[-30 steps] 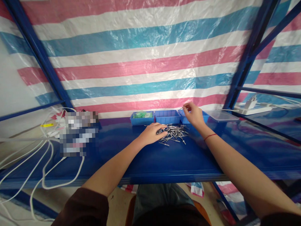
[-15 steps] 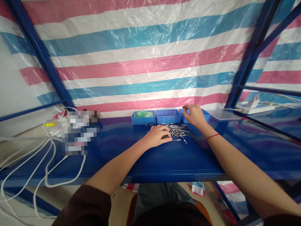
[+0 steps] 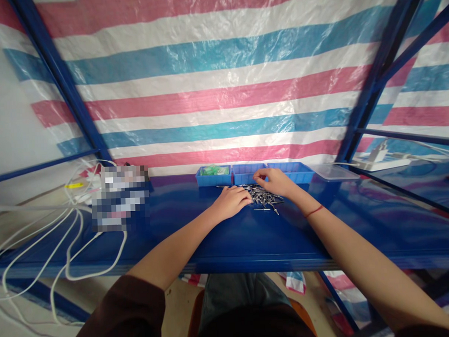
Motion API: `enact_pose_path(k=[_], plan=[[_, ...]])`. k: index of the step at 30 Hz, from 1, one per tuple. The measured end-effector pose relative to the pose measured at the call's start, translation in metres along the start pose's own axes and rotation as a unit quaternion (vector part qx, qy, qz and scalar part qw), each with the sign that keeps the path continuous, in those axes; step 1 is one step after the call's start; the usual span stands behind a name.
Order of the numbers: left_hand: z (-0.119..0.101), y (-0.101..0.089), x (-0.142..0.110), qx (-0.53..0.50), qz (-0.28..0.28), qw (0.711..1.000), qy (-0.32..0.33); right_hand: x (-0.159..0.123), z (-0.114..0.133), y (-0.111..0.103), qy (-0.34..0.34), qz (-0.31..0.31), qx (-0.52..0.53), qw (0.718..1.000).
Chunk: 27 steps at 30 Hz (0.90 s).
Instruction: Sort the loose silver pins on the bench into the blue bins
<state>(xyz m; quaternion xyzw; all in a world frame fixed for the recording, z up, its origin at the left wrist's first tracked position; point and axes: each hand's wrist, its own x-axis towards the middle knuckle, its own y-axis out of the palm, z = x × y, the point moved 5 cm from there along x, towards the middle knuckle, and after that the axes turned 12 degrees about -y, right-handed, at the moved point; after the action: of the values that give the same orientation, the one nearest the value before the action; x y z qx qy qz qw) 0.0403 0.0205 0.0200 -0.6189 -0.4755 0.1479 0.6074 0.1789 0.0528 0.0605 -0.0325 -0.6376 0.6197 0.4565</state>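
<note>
A pile of thin silver metal pins that look like blind rivets [image 3: 265, 198] lies on the blue tabletop [image 3: 249, 239]. My left hand [image 3: 231, 201] rests at the pile's left edge with its fingers curled together; whatever they hold is hidden. Just above the pile's far side is my right hand [image 3: 274, 181], thumb and fingers pinched, and I cannot make out anything between them. It partly covers the middle blue bin [image 3: 245, 175]. Beside that stand the right blue bin [image 3: 300, 176] and the left blue bin [image 3: 212, 180], which contains green and clear plastic [image 3: 214, 170].
A clear plastic lid [image 3: 336, 172] lies right of the bins, with a white power strip [image 3: 384, 162] farther right. White cables [image 3: 74, 242] and a blurred-out item [image 3: 118, 199] occupy the left side. Blue metal posts frame a striped plastic sheet [image 3: 222, 100] behind.
My right hand has moved left and nearer, from over the right bin to the pile's far edge. My left hand has shifted slightly left and its fingers have drawn together.
</note>
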Motion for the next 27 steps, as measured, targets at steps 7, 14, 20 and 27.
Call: enact_pose_path(k=[7,14,20,27], plan=[[0.014,-0.004,0.004,-0.115,-0.049,0.989,-0.076,-0.002,0.007,0.006,0.002,0.04,0.117,0.992],[0.027,-0.004,0.007,-0.263,-0.078,0.955,-0.116,0.001,0.018,0.017,-0.016,0.016,0.247,0.969],[0.028,-0.004,0.007,-0.288,-0.085,0.945,-0.127,0.002,0.019,0.017,-0.019,-0.017,0.231,0.973],[0.037,-0.007,0.01,-0.355,-0.146,0.909,-0.161,0.002,0.013,0.02,0.022,-0.03,0.235,0.971]])
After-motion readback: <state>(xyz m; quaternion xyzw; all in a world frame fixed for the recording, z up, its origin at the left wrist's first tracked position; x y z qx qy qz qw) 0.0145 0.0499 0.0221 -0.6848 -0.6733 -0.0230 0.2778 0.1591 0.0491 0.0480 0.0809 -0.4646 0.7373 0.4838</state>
